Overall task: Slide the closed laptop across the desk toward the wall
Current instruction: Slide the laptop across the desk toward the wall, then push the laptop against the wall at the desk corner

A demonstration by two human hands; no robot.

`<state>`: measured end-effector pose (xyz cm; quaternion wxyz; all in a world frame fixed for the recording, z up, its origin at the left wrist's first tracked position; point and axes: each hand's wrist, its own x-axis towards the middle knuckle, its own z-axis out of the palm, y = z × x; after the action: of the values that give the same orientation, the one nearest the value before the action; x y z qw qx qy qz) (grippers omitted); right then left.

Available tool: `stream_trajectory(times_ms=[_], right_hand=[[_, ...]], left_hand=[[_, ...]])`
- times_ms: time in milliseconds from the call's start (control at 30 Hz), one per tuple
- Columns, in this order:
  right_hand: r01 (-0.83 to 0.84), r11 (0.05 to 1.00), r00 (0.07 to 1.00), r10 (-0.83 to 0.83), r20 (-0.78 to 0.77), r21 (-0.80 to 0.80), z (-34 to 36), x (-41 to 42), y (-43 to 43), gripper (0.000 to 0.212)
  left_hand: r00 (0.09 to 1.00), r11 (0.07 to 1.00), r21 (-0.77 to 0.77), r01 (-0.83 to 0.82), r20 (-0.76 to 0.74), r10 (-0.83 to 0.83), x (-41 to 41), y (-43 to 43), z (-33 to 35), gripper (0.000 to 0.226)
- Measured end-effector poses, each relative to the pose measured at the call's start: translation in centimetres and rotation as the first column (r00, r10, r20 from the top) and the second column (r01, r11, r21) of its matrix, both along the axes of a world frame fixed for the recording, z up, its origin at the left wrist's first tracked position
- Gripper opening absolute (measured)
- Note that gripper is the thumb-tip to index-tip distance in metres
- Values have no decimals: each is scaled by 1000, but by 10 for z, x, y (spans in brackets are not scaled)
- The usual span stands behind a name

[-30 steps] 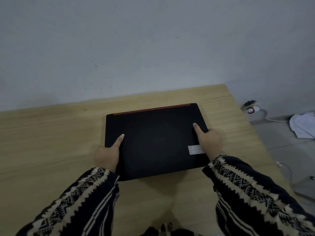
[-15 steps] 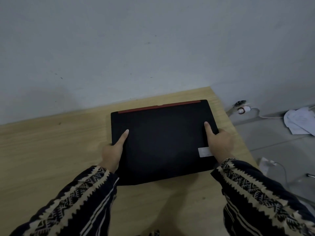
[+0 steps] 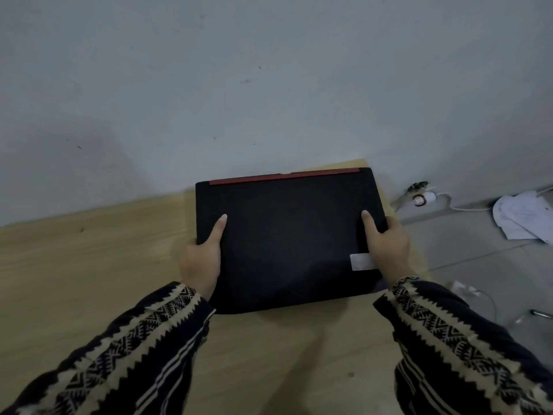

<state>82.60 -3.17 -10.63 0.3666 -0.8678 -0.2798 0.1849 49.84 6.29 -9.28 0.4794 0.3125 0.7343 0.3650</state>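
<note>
- Laptop (image 3: 287, 241) status: lid closed, lying flat on the counter (image 3: 89, 265), red strip at its far edge sitting really close to the wall (image 3: 269, 85). From my angle I honestly can't tell if it's touching or just shy of it.
- My left hand (image 3: 200, 259) is wrapped around the left edge, thumb flat on the lid, the other fingers tucked down the side where I can't see them. My right hand (image 3: 386, 247) does the same on the right edge, thumb lying beside the white sticker (image 3: 362, 262).
- So both hands are clamped on the laptop, not just resting on it.
- Tip for this bit: I'd say push evenly with both hands so it doesn't twist, since the right side is near the counter's right edge and there's only floor (image 3: 478, 265) with cables past that.
- Keep it flat, no lifting, light downward pressure only.
- Ease off at the end, I think. Ramming the hinge side into the wall seems like the main risk here.
- Probably nearly done, just a little nudge left if any.
</note>
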Motion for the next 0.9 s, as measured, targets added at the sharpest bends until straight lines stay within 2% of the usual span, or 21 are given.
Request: stream_trajectory(times_ms=[100,267,467,633,900], right_hand=[[18,1000,1000,-17,18,-23,4,10,10,50],[2,986,996,13,87,-169,8,35,25,64],[37,972,994,-13,105,-230,0,53,30,67],[71,965,994,-45,104,-253,-11,61,36,69],[67,959,990,-29,137,-277,-14,73,54,71]], left_hand=[[1000,999,-43,-28,-6,28,9,0,-7,77],[1000,993,-118,-22,3,23,29,2,-21,88],[994,989,-131,66,-79,-77,46,17,-29,74],[975,983,-134,127,-166,-149,55,34,-37,72],[952,966,-155,206,-197,-235,58,43,-47,70]])
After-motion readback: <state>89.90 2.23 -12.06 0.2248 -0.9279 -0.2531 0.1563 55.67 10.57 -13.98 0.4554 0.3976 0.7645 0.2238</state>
